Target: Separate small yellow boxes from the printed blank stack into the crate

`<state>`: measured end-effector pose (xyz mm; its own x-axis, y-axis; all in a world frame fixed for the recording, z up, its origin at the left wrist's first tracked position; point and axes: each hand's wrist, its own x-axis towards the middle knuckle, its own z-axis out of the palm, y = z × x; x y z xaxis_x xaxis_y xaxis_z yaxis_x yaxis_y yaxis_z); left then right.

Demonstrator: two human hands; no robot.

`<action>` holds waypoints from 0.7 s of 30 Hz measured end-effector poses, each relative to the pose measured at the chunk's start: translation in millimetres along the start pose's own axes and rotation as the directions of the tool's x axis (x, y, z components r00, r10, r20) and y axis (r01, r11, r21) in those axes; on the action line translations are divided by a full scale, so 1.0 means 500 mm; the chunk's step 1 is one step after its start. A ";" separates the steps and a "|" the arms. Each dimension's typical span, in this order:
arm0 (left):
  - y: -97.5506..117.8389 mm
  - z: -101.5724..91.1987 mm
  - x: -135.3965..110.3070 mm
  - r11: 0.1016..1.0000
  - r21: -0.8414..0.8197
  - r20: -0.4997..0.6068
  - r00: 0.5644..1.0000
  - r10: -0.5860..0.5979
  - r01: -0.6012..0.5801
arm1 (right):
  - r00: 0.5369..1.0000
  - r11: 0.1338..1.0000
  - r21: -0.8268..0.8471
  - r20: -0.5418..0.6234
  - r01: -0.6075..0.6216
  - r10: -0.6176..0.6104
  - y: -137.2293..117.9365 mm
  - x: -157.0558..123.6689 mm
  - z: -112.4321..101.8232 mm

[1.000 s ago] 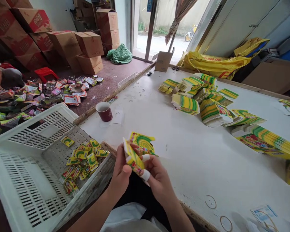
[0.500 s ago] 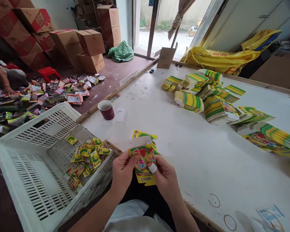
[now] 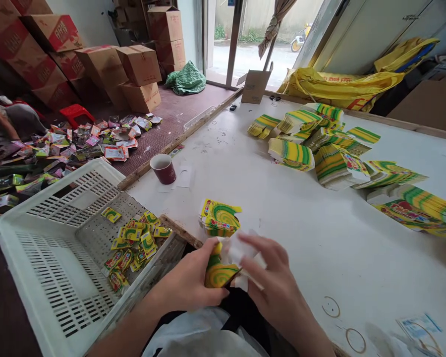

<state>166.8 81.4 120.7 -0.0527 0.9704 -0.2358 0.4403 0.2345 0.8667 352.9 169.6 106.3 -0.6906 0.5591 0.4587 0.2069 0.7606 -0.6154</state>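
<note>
My left hand (image 3: 188, 277) is closed around a small yellow-and-green printed carton (image 3: 218, 275), held low over my lap at the table edge. The carton is popped open, with white inner flaps towards the right. My right hand (image 3: 277, 275) is at that flap end, its fingers and thumb around the flaps and partly blurred by motion. Just beyond my hands, a small stack of flat cartons (image 3: 222, 217) lies on the white table (image 3: 305, 263). To my left stands a white plastic basket (image 3: 74, 267), with several small yellow-and-green boxes (image 3: 134, 235) in it.
A dark red cup (image 3: 164, 171) stands near the table's left edge. Bundles of flat cartons (image 3: 295, 153) lie across the far right. An open cardboard box (image 3: 255, 87) sits at the back. Beyond the basket, another person (image 3: 7, 119) is beside a floor pile of packages (image 3: 89, 141).
The carton was flat with its front facing me; now it is opened out, turned and lower. My right hand has shifted right, onto its white flaps.
</note>
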 end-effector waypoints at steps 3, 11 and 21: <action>-0.004 0.027 0.002 0.998 0.030 -0.189 0.980 0.064 -0.059 | 0.939 0.930 0.262 -0.156 -0.258 0.305 0.009 -0.020 0.029; -0.019 0.040 0.005 0.963 0.196 -0.168 0.962 0.217 -0.183 | 0.743 0.081 0.832 0.441 -0.549 0.504 -0.008 -0.011 0.087; -0.028 0.050 0.013 0.913 0.286 -0.084 0.942 0.326 -0.291 | 0.757 0.116 0.806 0.482 -0.580 0.441 -0.014 0.021 0.093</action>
<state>182.8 83.0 95.8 0.0190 0.9951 0.0974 0.6736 -0.0847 0.7342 312.0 154.8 85.4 -0.7654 0.5998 -0.2331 -0.1336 -0.5024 -0.8543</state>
